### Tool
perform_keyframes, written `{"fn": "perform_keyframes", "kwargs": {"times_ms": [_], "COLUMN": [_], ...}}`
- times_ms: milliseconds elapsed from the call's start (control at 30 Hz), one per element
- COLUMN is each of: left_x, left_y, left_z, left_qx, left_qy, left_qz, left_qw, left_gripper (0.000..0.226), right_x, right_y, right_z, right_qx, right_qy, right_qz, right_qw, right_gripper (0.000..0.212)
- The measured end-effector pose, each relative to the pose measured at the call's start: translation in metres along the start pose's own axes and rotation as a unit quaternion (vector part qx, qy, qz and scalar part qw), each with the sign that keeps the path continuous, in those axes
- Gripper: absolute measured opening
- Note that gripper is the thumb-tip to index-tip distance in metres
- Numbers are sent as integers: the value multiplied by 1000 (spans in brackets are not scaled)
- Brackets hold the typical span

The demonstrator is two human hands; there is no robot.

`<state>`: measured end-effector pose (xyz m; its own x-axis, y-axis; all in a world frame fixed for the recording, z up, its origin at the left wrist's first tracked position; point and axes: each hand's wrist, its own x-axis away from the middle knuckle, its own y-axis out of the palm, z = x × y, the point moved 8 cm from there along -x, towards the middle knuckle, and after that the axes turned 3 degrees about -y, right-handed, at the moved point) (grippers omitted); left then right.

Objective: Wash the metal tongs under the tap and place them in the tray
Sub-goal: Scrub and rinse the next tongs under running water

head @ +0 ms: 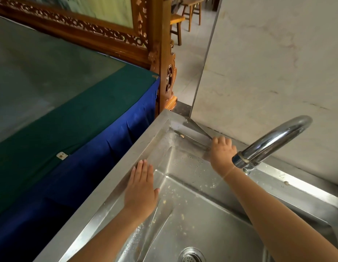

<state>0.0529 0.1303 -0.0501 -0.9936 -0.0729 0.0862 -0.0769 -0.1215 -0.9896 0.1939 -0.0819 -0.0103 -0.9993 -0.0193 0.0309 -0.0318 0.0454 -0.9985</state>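
The metal tongs (192,132) lie at the far corner of the steel sink's raised tray section (160,144), their two arms spread and pointing away from me. My right hand (222,151) is closed around their near end, just left of the curved chrome tap (274,140). No water runs from the spout. My left hand (141,190) rests flat, fingers together, on the sink's left rim and holds nothing.
The sink basin (211,214) is speckled with food bits, with a drain (191,257) at the bottom. A table with green and blue cloth (79,120) stands close on the left. A marble wall (278,63) rises behind the tap. A carved wooden frame (160,53) stands beyond.
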Motion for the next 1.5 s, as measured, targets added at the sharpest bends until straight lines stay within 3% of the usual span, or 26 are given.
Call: {"fn": "perform_keyframes", "kwargs": {"times_ms": [200, 333, 567, 633, 667, 733, 833, 900, 967, 1167, 1367, 1500], "left_x": [8, 7, 4, 1, 0, -4, -5, -7, -9, -4, 10, 13], "left_y": [5, 5, 7, -3, -12, -30, -38, -35, -29, -8, 7, 13], "left_z": [-3, -2, -1, 5, 11, 24, 55, 76, 96, 134, 142, 141], "left_qx": [-9, -10, -37, 30, 117, 346, 650, 739, 770, 752, 740, 741], "left_qy": [37, 44, 18, 17, 16, -2, -52, -76, -95, -115, -111, -140], "left_qz": [29, 26, -6, 0, 4, 13, -56, -99, -125, -174, -186, -185], "left_qw": [999, 999, 999, 999, 993, 938, 756, 663, 618, 625, 637, 630], "left_gripper": [76, 78, 76, 71, 65, 49, 24, 35, 49, 61, 25, 16], "right_x": [-6, -4, 5, 16, 25, 47, 89, 118, 144, 197, 228, 235], "right_y": [-4, -4, -49, -67, -75, -82, -68, -54, -40, 1, 25, 25], "right_z": [2, 0, -28, -33, -32, -21, 9, 27, 41, 63, 66, 59], "right_qx": [24, -27, -111, -128, -146, -198, -293, -338, -380, -451, -522, -514], "right_qy": [-11, -14, -114, -145, -154, -161, -101, -62, -21, 94, 146, 107], "right_qz": [-12, -5, 41, 61, 65, 57, -5, -25, -35, -74, -139, -136], "right_qw": [1000, 1000, 986, 979, 975, 965, 951, 939, 924, 885, 829, 840], "right_gripper": [32, 29, 33, 37, 38, 32, 17, 12, 10, 18, 17, 21]}}
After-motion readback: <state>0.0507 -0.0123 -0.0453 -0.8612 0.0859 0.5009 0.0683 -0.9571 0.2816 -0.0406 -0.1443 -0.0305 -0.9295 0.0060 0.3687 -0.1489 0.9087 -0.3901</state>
